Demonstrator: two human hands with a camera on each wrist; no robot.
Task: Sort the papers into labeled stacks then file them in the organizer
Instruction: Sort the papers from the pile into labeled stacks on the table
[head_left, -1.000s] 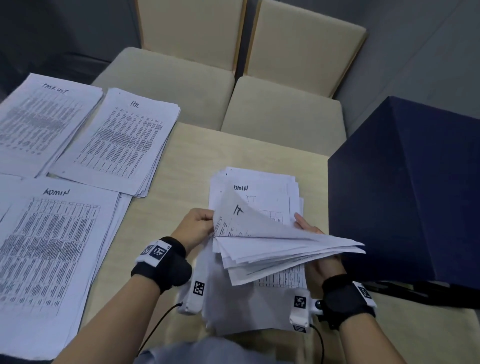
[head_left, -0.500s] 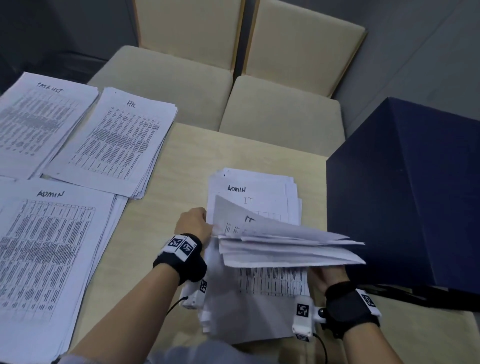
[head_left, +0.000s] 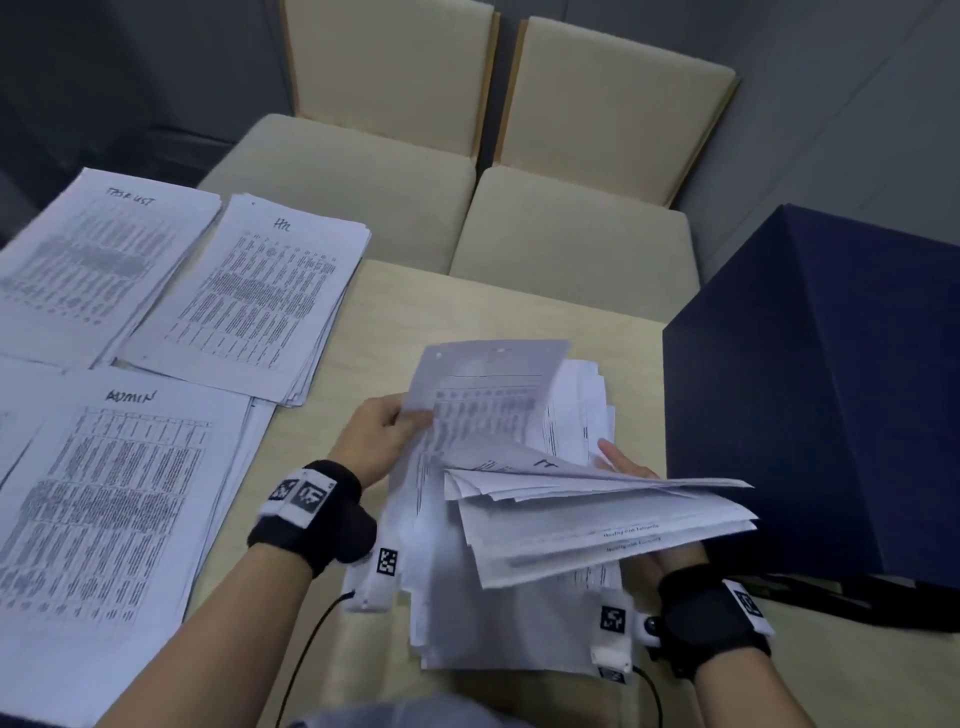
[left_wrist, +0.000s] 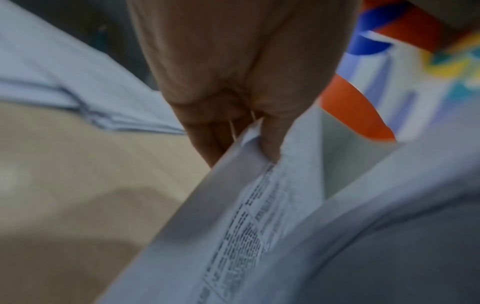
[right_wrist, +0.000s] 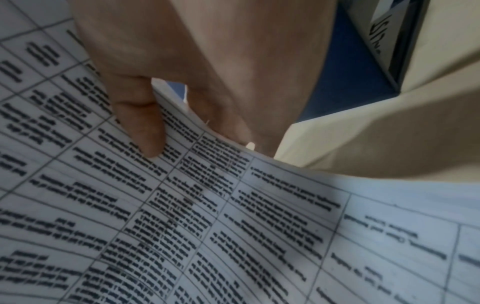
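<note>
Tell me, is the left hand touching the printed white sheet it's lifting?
Touching. The left wrist view shows the left hand pinching the printed white sheet's edge between thumb and fingers; the head view shows the same grip.

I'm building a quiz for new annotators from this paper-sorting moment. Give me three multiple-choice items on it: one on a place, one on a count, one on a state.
1. Where does the HR stack lie relative to the ADMIN stack?
A. farther from the person
B. nearer the person
C. on a chair

2. How many labeled stacks lie on the left of the table?
A. one
B. three
C. five

3. What is the left hand doing?
A. resting flat on the table
B. hanging idle
C. pinching a lifted sheet

Answers:
1. A, since the HR stack sits above the ADMIN stack in the head view, toward the chairs.
2. B, since the task list stack, HR and ADMIN are the three there.
3. C, since the fingers close on the sheet's edge in the head and left wrist views, while the right hand holds the fanned bundle.
</note>
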